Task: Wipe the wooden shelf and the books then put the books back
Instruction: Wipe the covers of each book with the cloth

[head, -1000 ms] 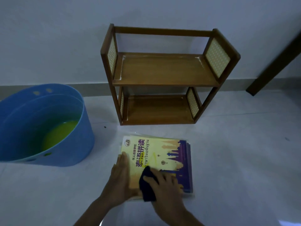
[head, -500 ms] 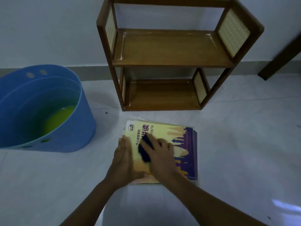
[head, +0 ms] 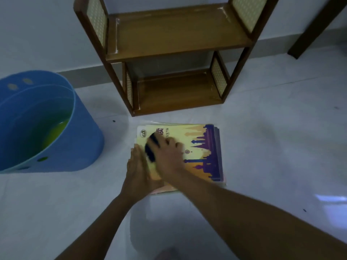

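A stack of books (head: 204, 152) lies flat on the pale floor, its top cover yellow with a purple skyline. My right hand (head: 169, 156) presses a dark cloth (head: 151, 148) onto the upper left part of that cover. My left hand (head: 138, 171) lies flat on the stack's left edge, fingers spread, holding it down. Just beyond the books, the wooden shelf (head: 169, 42) stands against the wall, and both its boards are bare.
A blue tub (head: 75, 145) holding yellow-green liquid sits on the floor to the left of the books. A dark wooden leg (head: 315, 27) leans in at the upper right. Pale floor stretches to the right of the stack.
My right hand has slid the cloth from the near part of the cover up toward its far left corner. The left hand stays on the stack's edge. The view has moved closer.
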Motion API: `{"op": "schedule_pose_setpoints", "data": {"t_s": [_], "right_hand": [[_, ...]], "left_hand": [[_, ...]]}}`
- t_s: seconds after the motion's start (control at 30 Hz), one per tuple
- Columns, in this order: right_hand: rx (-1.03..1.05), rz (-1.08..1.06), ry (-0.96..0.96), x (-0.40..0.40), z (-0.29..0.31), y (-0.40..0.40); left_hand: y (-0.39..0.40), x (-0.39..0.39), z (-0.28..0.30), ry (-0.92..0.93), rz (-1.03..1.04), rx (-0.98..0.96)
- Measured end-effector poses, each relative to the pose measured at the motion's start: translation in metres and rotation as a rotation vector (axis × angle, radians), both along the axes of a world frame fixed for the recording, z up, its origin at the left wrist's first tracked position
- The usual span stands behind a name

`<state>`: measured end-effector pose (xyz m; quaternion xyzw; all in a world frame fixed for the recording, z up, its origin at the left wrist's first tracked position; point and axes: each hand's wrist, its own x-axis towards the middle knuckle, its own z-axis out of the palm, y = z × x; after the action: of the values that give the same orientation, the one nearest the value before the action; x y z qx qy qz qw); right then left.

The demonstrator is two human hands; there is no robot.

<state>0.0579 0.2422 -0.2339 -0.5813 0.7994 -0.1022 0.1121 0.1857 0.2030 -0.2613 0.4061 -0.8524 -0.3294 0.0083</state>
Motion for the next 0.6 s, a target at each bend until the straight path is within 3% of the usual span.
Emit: {"op": "schedule_pose_setpoints", "data": {"t_s": [0.07,0.17,0.23,0.3,0.4,0.53,0.6], "right_hand": [[-0.023,0.134,-0.002,0.028,-0.007,0.007],[-0.067,0.310,0.093,-0.012,-0.009,0.003],[-0.042,0.190,0.141,-0.057,-0.008,0.003],[-0.031,-0.075,0.122,-0.093,-0.009,0.009],[-0.009,-0.186,0.095,-0.067,-0.004,0.006],[-0.039,0.135,0.029,0.030,-0.005,-0.011],[-0.064,0.228,0.006,0.023,-0.006,-0.019]], "left_hand": [[0.000,0.002,-0.007,0.037,0.037,-0.026],[0.002,0.002,-0.009,0.034,0.145,0.039],[0.005,0.000,-0.008,0.002,0.124,0.009],[0.007,-0.002,-0.004,0.021,0.115,0.003],[0.008,-0.005,0.001,0.013,0.146,0.011],[0.009,-0.003,-0.005,0.033,0.143,-0.012],[0.010,-0.003,-0.004,0.046,0.179,-0.050]]}}
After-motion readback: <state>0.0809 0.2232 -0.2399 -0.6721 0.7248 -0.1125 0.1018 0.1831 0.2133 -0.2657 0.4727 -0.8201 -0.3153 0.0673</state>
